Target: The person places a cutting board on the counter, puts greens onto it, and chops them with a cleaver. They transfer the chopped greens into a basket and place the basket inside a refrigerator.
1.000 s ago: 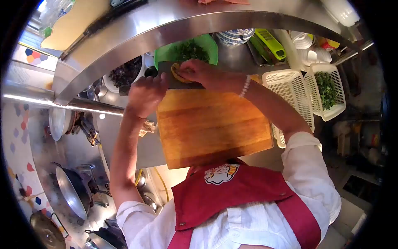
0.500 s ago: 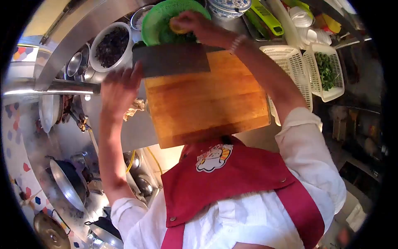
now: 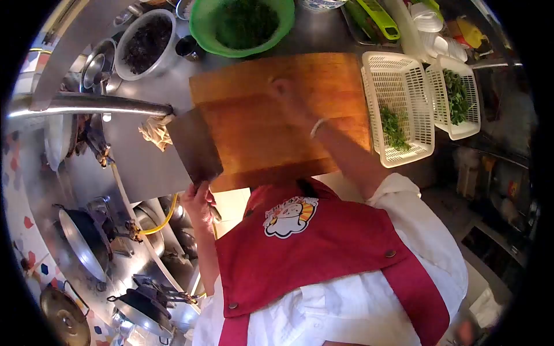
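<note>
My left hand [image 3: 199,203] is closed around the handle of a cleaver [image 3: 196,145]. Its broad dark blade points away from me and overlaps the left edge of the wooden cutting board [image 3: 248,132]. Over the upper middle of the board is my right hand [image 3: 287,99], fingers curled in and somewhat blurred. Whatever it may hold is too small or hidden to make out. Just beyond the board stands a green basin [image 3: 199,34] with chopped greens [image 3: 247,23] in it.
A white bowl of dark food [image 3: 147,46] and a small dark cup [image 3: 187,48] stand at the upper left. White baskets with leafy greens [image 3: 394,128] line the right side. A crumpled cloth [image 3: 154,131] lies left of the board; woks [image 3: 83,242] sit at lower left.
My right hand has left the green basin and come back over the board. The cleaver, earlier lying across the board's far edge, is now in my left hand, drawn toward me on the left.
</note>
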`<move>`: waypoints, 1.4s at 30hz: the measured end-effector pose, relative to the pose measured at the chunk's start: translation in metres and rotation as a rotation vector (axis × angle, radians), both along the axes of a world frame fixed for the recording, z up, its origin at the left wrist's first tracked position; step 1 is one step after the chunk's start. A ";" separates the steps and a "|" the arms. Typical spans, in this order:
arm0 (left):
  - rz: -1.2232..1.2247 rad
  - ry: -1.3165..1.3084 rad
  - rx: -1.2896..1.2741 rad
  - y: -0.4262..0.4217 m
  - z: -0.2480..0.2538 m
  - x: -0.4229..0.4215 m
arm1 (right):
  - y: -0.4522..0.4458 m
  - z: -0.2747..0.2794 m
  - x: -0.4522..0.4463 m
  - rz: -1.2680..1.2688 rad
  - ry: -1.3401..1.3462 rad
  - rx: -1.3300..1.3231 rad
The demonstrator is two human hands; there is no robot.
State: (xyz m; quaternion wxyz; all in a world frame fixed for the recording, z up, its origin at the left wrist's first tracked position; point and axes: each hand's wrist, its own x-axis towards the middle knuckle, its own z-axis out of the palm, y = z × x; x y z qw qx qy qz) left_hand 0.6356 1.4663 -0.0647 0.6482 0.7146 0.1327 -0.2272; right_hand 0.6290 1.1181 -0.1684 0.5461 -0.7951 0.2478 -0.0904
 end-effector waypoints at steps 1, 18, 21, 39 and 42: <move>-0.013 0.045 -0.040 -0.002 -0.002 -0.006 | 0.025 0.021 -0.020 0.206 -0.086 -0.440; -0.234 0.374 -0.136 -0.038 -0.057 -0.059 | 0.078 0.034 -0.066 0.198 -0.114 -0.671; -0.246 0.370 -0.115 -0.058 -0.044 -0.059 | 0.079 0.040 -0.077 0.101 -0.172 -0.372; -0.287 0.435 -0.206 -0.067 -0.012 -0.040 | 0.079 0.084 -0.070 -0.086 -0.176 -0.387; -0.315 0.345 -0.267 -0.083 0.033 -0.006 | 0.032 0.146 -0.036 -0.131 -0.266 -0.362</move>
